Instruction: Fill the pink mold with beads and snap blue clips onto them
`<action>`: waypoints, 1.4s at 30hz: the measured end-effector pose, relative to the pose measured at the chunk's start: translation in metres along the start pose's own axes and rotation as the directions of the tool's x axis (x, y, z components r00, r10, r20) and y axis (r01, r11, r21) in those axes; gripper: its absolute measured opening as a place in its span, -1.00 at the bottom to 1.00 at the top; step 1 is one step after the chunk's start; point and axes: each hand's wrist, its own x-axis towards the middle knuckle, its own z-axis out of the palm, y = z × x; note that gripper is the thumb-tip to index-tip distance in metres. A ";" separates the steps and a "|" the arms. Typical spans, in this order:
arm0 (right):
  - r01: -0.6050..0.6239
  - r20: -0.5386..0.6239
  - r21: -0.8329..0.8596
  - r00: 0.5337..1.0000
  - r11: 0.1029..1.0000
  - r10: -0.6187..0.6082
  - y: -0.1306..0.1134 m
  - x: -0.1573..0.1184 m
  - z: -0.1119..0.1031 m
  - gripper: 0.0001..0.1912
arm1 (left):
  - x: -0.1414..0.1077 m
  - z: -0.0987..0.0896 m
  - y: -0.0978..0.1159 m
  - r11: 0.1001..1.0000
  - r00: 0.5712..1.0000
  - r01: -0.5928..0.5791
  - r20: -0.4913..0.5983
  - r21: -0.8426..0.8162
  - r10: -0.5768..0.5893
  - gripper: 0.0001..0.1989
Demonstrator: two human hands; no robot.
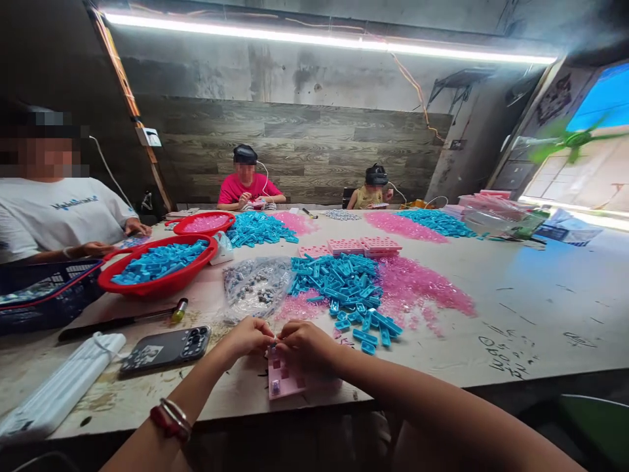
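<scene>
At the table's front edge lies a pink tray with square pockets (285,385); a small bluish piece sits in its near left pocket. Over the tray's far left corner my left hand (251,337) and my right hand (308,346) meet, fingers pinched together. Whatever is between the fingertips is too small and hidden to name. My right hand and forearm cover much of the tray. Just beyond are a pile of blue plastic pieces (337,278), a heap of clear pink pieces (422,288) and a clear plastic bag of small grey parts (258,288).
To the left lie a phone (164,351), a white power strip (63,387) and a dark-handled tool (122,322). Red baskets (157,288) hold blue and pink pieces. Stacked pink trays (346,246) stand behind the blue pile. Three people sit around the table.
</scene>
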 end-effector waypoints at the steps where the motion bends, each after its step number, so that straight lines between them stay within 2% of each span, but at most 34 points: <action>1: -0.006 -0.005 0.003 1.000 1.000 0.006 0.000 -0.001 0.001 -0.71 | 0.000 -0.001 -0.002 1.000 1.000 -0.005 0.012 -0.027 0.005 -0.76; 5: -0.045 -0.018 0.041 0.999 0.998 0.046 0.000 -0.003 0.005 -0.75 | 0.000 -0.002 -0.013 0.976 0.989 -0.068 0.111 -0.208 0.093 -0.70; 7: -0.064 -0.029 0.057 0.997 0.996 0.066 0.001 -0.003 0.006 -0.75 | -0.001 -0.001 -0.015 0.961 0.986 -0.057 0.138 -0.271 0.098 -0.67; 19: -0.048 -0.039 0.117 0.998 0.992 0.053 0.000 -0.001 0.004 -0.75 | -0.010 0.005 -0.012 0.941 0.996 -0.012 0.080 -0.338 0.041 -0.72; 25: -0.076 -0.045 0.082 0.996 0.994 0.080 -0.003 0.001 0.005 -0.72 | -0.007 0.008 -0.011 0.949 0.998 -0.047 0.027 -0.311 0.058 -0.83; 31: -0.085 0.010 0.022 0.996 0.996 0.085 -0.003 0.002 0.006 -0.73 | -0.009 0.010 -0.008 0.962 0.999 -0.035 0.007 -0.272 0.038 -0.85; 36: -0.110 0.050 0.005 0.993 0.994 0.109 -0.008 0.003 0.003 -0.73 | -0.010 0.011 -0.004 0.986 0.999 -0.035 -0.020 -0.163 0.032 -0.86; 40: -0.130 0.022 -0.009 0.991 0.991 0.130 0.001 0.002 -0.018 -0.78 | -0.003 0.006 0.011 0.998 0.998 -0.067 -0.021 0.017 0.067 -0.91; 42: -0.285 -0.056 -0.058 0.958 0.957 0.282 0.016 -0.007 -0.041 -0.73 | 0.002 0.001 0.019 0.987 0.989 -0.132 -0.056 0.090 0.137 -0.93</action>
